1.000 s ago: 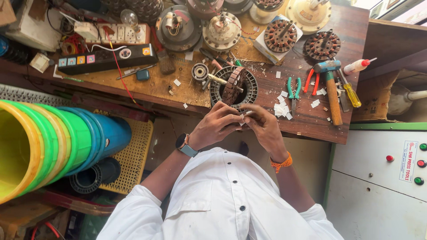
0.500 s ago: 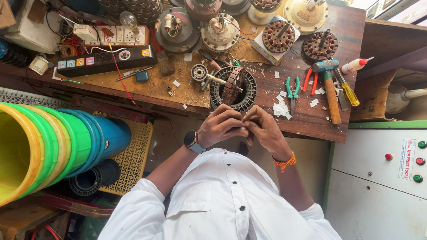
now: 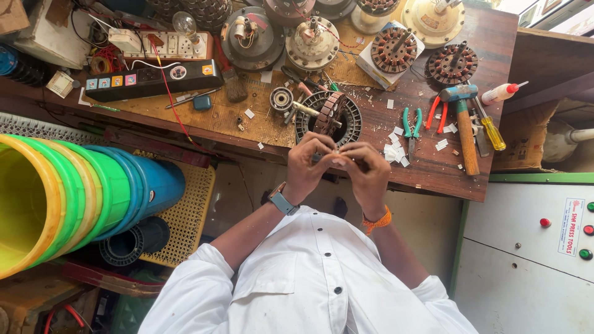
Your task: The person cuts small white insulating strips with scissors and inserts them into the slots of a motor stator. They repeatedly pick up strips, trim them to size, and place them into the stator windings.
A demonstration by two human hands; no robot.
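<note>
Hands together at counter (image 3: 433, 170) edge | left hand (image 3: 309, 166) and right hand (image 3: 365, 170) pinch small pale piece (image 3: 338, 159), unchanged from earlier | wound stator (image 3: 328, 117) at 12 o'clock, untouched

A small pale slip (image 3: 338, 162) sits pinched between the fingertips of both hands, held just off the near edge of the tabletop (image 3: 433, 176); it is too small to make out its shape. Just beyond it, a round stator (image 3: 328, 117) lies on the tabletop, dark and ring-shaped, with a copper-wound core tilted up inside it.
</note>
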